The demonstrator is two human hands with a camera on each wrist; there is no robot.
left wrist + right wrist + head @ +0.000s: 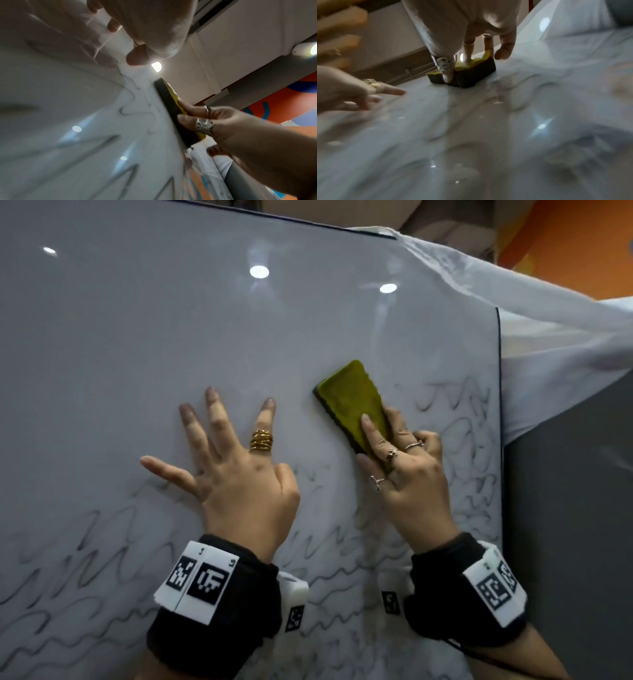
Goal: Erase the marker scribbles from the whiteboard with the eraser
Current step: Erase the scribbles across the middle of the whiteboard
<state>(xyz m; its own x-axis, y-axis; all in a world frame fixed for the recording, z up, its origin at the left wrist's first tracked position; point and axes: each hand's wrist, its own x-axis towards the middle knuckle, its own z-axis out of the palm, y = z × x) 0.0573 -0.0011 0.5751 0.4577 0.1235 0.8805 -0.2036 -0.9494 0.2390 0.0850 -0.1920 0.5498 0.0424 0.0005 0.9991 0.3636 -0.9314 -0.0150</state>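
The whiteboard (137, 320) fills the head view; its upper part is wiped, and black marker scribbles (85, 570) cover the lower part and the right side (459, 412). A yellow-backed eraser (352, 398) with a dark felt base lies flat on the board right of centre. My right hand (404, 470) grips its lower end, thumb on one long side and fingers over the back, as the eraser (467, 75) in the right wrist view shows. My left hand (236, 460) rests flat on the board left of the eraser (173, 112), fingers spread and straight.
The board's dark right edge (498, 405) runs just right of the eraser. A sheet of white film (548, 313) hangs off the top right corner. Beyond the edge is a grey panel (568, 542) and an orange wall (582, 241).
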